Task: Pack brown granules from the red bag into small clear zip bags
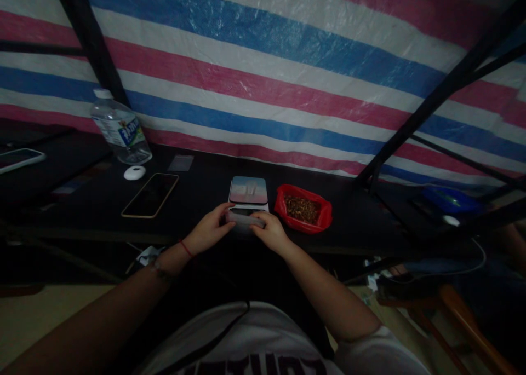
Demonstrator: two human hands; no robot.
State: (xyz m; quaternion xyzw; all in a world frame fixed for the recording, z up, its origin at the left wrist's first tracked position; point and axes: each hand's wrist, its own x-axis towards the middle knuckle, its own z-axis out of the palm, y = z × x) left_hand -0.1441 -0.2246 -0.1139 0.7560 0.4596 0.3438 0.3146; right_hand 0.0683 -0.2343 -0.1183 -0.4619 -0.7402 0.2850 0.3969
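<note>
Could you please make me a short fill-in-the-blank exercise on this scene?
1. The bag holding loose brown material is ____ in colour.
2. In the picture, that bag lies to the ____ of the scale.
3. The plastic bottle has a ____ cap.
4. Counting the left hand and right hand, the number holding the translucent plastic item is ____.

Missing words: red; right; white; two.

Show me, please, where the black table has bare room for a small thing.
Bare-looking patches of the black table: between the gold-edged phone and the shiny-topped device; and right of the red bag, toward the dark pole. Crowded: the left, where bottle, white round object and that phone sit close; the middle, where left hand and right hand hold a pale item.
</note>
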